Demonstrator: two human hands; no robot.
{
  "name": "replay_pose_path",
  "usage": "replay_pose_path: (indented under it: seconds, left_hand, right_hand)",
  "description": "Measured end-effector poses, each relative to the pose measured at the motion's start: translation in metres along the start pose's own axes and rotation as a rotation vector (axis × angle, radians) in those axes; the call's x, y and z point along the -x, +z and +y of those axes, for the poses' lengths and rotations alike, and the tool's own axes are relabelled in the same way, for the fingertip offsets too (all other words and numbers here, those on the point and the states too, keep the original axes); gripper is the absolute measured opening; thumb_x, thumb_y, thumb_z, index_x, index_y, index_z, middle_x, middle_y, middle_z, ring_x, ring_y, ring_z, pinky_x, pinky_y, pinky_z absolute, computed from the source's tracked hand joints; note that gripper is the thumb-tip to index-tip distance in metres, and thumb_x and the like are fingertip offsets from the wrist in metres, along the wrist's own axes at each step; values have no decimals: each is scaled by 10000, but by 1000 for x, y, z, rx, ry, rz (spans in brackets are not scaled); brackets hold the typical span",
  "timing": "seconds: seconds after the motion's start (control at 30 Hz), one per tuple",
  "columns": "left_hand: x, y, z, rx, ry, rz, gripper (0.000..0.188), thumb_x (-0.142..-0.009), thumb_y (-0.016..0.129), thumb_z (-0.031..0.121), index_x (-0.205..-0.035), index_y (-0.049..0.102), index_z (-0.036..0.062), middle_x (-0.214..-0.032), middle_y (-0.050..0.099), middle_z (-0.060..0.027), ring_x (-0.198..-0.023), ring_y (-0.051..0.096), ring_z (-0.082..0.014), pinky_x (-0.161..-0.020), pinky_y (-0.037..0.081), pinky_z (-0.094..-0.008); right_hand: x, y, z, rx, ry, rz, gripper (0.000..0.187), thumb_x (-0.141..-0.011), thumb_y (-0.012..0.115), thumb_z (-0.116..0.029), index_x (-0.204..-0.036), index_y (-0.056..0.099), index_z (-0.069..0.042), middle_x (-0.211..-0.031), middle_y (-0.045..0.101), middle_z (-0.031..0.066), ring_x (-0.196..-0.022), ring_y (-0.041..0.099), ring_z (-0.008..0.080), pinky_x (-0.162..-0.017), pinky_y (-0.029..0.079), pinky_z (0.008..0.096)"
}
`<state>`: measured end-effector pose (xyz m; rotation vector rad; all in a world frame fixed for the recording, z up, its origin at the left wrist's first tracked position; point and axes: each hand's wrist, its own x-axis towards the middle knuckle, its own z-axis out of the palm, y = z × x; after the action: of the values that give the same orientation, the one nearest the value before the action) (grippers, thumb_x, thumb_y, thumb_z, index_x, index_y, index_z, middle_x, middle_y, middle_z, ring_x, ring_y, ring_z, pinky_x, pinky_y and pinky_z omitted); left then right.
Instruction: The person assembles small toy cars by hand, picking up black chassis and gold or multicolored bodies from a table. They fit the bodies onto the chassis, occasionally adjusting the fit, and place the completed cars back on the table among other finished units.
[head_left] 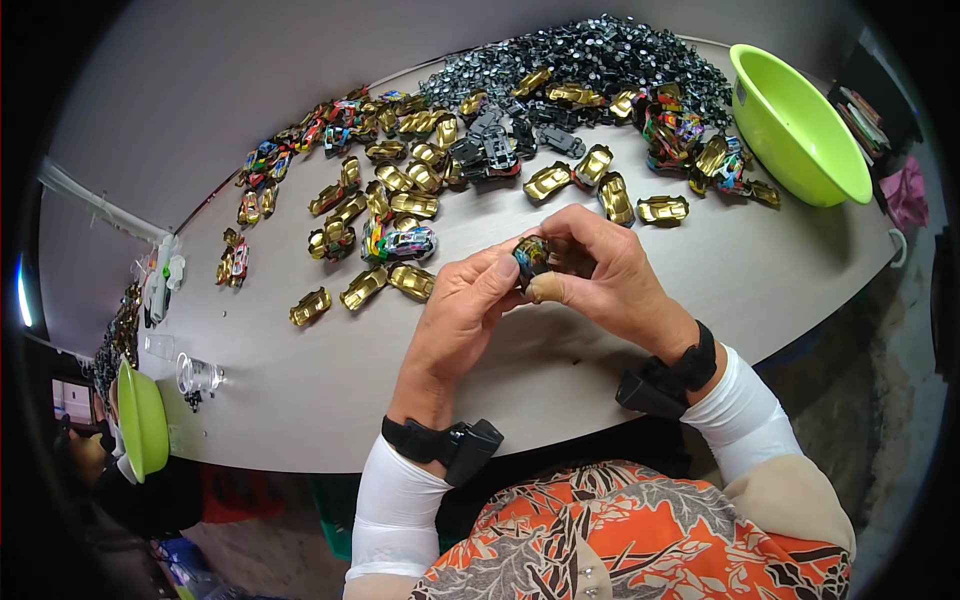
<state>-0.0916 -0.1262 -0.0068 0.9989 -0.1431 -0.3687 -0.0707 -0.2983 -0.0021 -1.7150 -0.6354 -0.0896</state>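
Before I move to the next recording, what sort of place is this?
Probably a toy workshop: rows of gold toy cars and a large heap of small dark parts lie on one table, near a green bowl.

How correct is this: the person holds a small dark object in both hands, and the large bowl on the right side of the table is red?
Only the colour is wrong: in the head view, the large bowl is green, not red. The left hand and right hand do hold the small dark object.
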Motion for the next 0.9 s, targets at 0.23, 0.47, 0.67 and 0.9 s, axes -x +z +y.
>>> replay_pose_path:
  seconds: [0.23,0.47,0.67,0.9]
  left_hand:
    - [-3,-5,-8,11,-74,88,270,-716,713,34,-947,578,2,-809,595,-31,-645,568,-94,-566,476,-225]
    - [-2,-7,-4,-139,-104,110,246,-678,743,38,-889,622,10,-713,600,-10,-534,510,-50,-440,386,-169]
    - [0,-3,2,-227,-154,94,224,-660,752,42,-849,640,2,-658,586,7,-501,477,-33,-428,350,-160]
    - [1,-2,1,-343,-188,50,204,-678,749,63,-843,644,7,-654,575,30,-521,466,-7,-448,341,-147]
  right_hand:
    - [-1,-9,6,74,-7,-143,272,-668,739,-72,-801,513,-3,-714,471,49,-611,467,114,-557,412,248]
    - [-1,-29,3,-348,148,-311,141,-864,540,-75,-960,589,16,-853,492,19,-679,511,82,-588,427,212]
    - [-2,-33,-3,-282,256,-372,126,-837,541,-40,-936,596,18,-795,520,11,-633,532,68,-534,418,208]
    - [-2,-28,4,-267,315,-389,68,-750,579,14,-812,605,1,-683,559,-2,-621,554,81,-517,418,223]
